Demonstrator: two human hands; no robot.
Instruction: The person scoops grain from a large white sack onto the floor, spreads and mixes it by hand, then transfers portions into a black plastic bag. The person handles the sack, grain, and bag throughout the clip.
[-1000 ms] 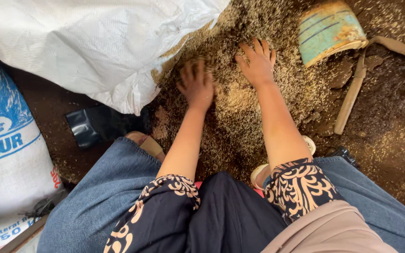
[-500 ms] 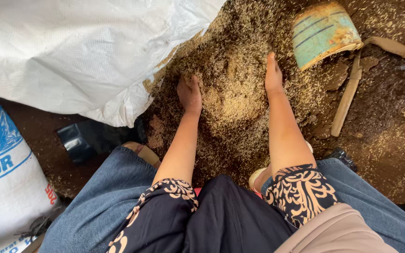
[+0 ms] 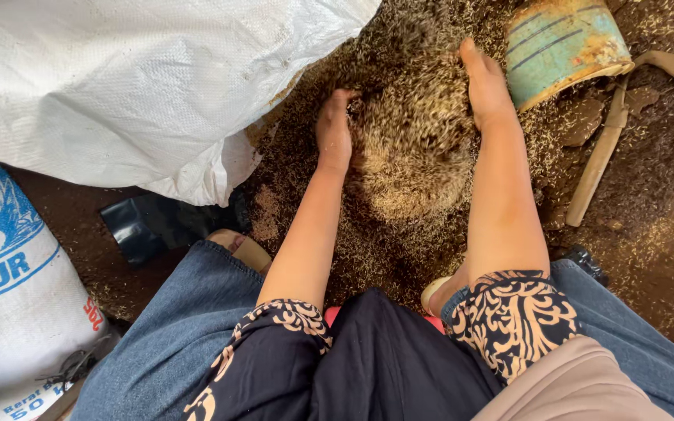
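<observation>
Together, both hands, left (image 3: 334, 129) and right (image 3: 484, 86), press straight, closed-together fingers edgewise against a grain heap (image 3: 415, 148) between them.

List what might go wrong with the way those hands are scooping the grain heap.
1. Grain is already sliding off between the left hand and right hand, so much of the grain heap may scatter onto the dirt floor.
2. The right hand sits close to the rusty teal bucket, which it could bump or scrape against.
3. Loose soil could get mixed into the scoop.
</observation>
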